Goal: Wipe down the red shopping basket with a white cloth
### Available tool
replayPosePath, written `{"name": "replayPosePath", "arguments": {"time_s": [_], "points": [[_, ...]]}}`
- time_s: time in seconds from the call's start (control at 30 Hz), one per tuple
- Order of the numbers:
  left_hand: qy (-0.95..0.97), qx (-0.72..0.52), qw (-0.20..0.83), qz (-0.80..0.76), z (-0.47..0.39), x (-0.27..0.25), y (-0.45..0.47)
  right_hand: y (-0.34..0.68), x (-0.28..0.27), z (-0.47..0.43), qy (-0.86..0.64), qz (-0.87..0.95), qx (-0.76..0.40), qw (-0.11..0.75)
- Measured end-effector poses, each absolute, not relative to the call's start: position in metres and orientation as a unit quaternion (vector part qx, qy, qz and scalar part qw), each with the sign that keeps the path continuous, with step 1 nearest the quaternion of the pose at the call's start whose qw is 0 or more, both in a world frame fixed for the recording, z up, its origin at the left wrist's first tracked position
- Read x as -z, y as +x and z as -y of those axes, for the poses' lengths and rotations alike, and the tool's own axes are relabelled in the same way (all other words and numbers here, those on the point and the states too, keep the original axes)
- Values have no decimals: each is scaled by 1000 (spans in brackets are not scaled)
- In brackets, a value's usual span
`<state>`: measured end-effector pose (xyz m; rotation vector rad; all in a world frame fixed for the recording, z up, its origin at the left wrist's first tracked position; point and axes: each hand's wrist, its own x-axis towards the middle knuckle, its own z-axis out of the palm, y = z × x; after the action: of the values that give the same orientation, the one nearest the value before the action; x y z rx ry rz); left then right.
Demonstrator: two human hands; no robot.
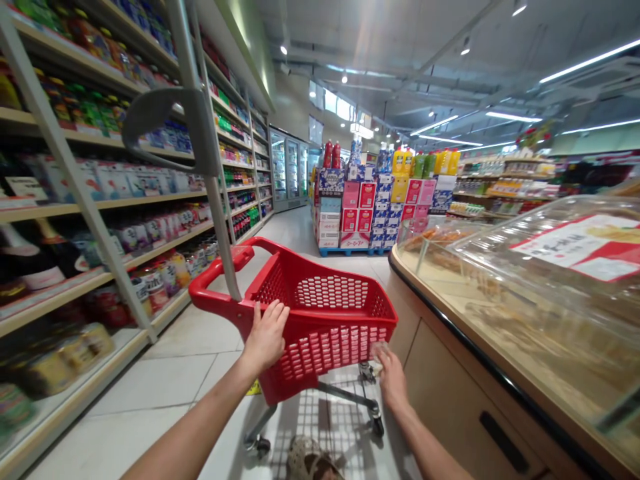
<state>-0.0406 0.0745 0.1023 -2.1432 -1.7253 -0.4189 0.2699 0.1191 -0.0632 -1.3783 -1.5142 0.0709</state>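
A red plastic shopping cart stands side-on in front of me, its handle to the left; no goods show inside. My left hand is closed over the near top rim, close to the handle end. Low beside the cart's right end is my right hand, slightly blurred. Its fingers are pinched around something small and pale, perhaps see-through, that I cannot make out. From the handle end rises a metal pole carrying a grey plastic loop.
Drink shelves line the left side. At right stands a display counter with a clear plastic food box in the foreground. Stacked drink cartons occupy a blue pallet ahead, with glass-door fridges behind. My shoe is beneath the cart.
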Motion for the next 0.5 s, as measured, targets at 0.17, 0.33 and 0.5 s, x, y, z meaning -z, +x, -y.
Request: {"name": "replayPosePath", "arguments": {"time_s": [0.17,0.33,0.5], "points": [[-754,165,184,609,-76,-100,-40,271,37,-134,-585,576,15,571],[-756,167,172,609,-75,-101,-40,260,61,-122,-598,629,-56,494],[-750,161,168,619,-74,-101,-39,272,46,-120,-578,629,-25,519]]}}
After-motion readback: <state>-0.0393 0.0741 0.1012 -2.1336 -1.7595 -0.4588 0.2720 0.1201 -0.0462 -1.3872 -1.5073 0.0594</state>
